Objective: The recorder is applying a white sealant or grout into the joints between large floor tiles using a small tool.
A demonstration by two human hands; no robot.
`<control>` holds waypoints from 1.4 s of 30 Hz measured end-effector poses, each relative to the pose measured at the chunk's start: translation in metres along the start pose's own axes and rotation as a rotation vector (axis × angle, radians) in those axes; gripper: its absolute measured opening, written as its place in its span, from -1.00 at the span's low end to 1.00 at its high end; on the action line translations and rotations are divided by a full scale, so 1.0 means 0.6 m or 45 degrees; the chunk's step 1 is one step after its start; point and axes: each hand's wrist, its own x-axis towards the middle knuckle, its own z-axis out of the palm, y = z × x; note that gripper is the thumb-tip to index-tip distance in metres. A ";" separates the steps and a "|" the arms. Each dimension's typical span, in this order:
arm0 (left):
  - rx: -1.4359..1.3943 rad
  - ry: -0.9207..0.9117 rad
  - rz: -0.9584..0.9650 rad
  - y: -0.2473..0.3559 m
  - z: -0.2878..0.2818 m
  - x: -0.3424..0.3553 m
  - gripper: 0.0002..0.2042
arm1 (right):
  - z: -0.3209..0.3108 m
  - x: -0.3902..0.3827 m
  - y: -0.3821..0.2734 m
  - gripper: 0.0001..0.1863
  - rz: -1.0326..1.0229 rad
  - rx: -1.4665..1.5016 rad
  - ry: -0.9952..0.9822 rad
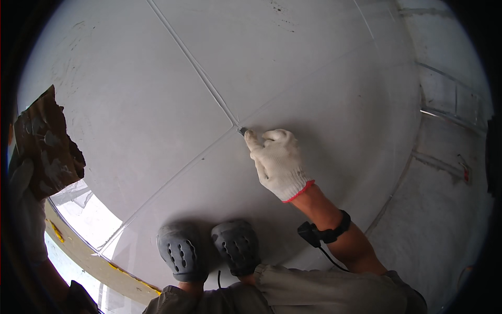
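Note:
My right hand [281,157], in a white knit glove with a red cuff, reaches over the grey tiled floor. Its fingers pinch a small dark grey tool [242,131], mostly hidden by the glove, so its exact kind does not show. The tool's tip meets the floor where tile joints cross. A pale, glossy bead of filler [201,73] runs along the joint from there toward the far left. At the left edge my left hand [23,193], also gloved and in shadow, grips a torn brown piece of cardboard [47,146] smeared with whitish material.
My grey clogs [182,251] stand on the near tiles. A thin joint [178,172] runs to the lower left, near a floor edge with yellow marks [56,231]. On the right is a rougher grey surface [439,209] with a small red item [466,174].

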 end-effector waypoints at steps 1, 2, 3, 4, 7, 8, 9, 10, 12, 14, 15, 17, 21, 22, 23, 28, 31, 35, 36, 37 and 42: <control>-0.011 0.005 -0.002 0.001 0.000 0.001 -0.43 | -0.001 -0.001 0.000 -0.56 0.000 0.001 -0.001; -0.022 0.010 -0.005 0.002 -0.001 0.002 -0.43 | -0.003 -0.003 -0.001 -0.56 0.023 0.055 0.015; -0.022 0.011 -0.005 0.002 -0.003 0.002 -0.43 | -0.005 -0.003 -0.002 -0.57 0.047 0.109 0.031; -0.020 0.000 -0.005 0.002 -0.005 0.002 -0.43 | -0.010 0.000 -0.005 -0.57 0.046 0.110 0.030; -0.017 0.002 -0.006 0.003 -0.007 0.002 -0.44 | -0.024 0.008 -0.013 -0.56 0.019 0.114 0.026; -0.014 0.014 -0.006 0.003 -0.006 0.002 -0.44 | -0.024 0.009 -0.015 -0.51 0.085 0.087 -0.098; -0.014 0.015 -0.006 0.002 -0.005 0.002 -0.44 | -0.024 0.010 -0.016 -0.45 0.149 0.060 -0.223; -0.003 0.020 -0.010 0.002 -0.004 0.001 -0.44 | -0.021 0.011 -0.016 -0.45 0.149 0.059 -0.223; 0.007 0.025 -0.015 0.002 -0.004 0.001 -0.44 | -0.014 0.013 -0.014 -0.53 0.034 -0.005 0.000; 0.022 0.030 -0.017 0.004 -0.005 0.002 -0.43 | -0.011 0.013 -0.012 -0.52 0.025 -0.008 0.010; 0.021 0.030 -0.018 0.004 -0.006 0.003 -0.43 | -0.011 0.013 -0.012 -0.51 0.017 -0.010 0.020; 0.022 0.022 -0.014 0.004 -0.009 0.005 -0.43 | -0.012 0.015 -0.016 -0.51 0.031 -0.020 -0.008; 0.017 0.028 -0.010 0.003 -0.009 0.006 -0.43 | -0.008 0.014 -0.015 -0.52 0.030 -0.051 0.007; 0.020 0.028 -0.008 0.003 -0.009 0.007 -0.43 | -0.007 0.013 -0.015 -0.52 0.031 -0.051 0.006; 0.023 0.029 -0.005 0.003 -0.010 0.007 -0.43 | -0.006 0.012 -0.015 -0.52 0.012 -0.083 0.016; 0.001 0.024 -0.007 0.000 -0.009 0.004 -0.44 | -0.004 0.009 -0.014 -0.52 0.004 -0.088 -0.034; 0.020 0.030 0.000 -0.001 -0.008 0.003 -0.45 | -0.010 0.008 -0.016 -0.54 0.003 -0.124 0.008; 0.048 0.047 0.001 0.001 -0.008 0.007 -0.45 | -0.024 0.011 -0.011 -0.48 0.164 0.083 -0.292; 0.047 0.046 0.000 0.000 -0.029 0.021 -0.45 | -0.024 0.011 -0.008 -0.48 0.169 0.098 -0.277; 0.453 -0.227 0.270 0.001 -0.067 0.041 -0.45 | -0.029 0.015 -0.010 -0.48 0.167 0.103 -0.272; 0.018 0.037 -0.006 0.008 -0.010 0.000 -0.46 | -0.043 0.027 -0.025 -0.48 0.177 -0.053 -0.353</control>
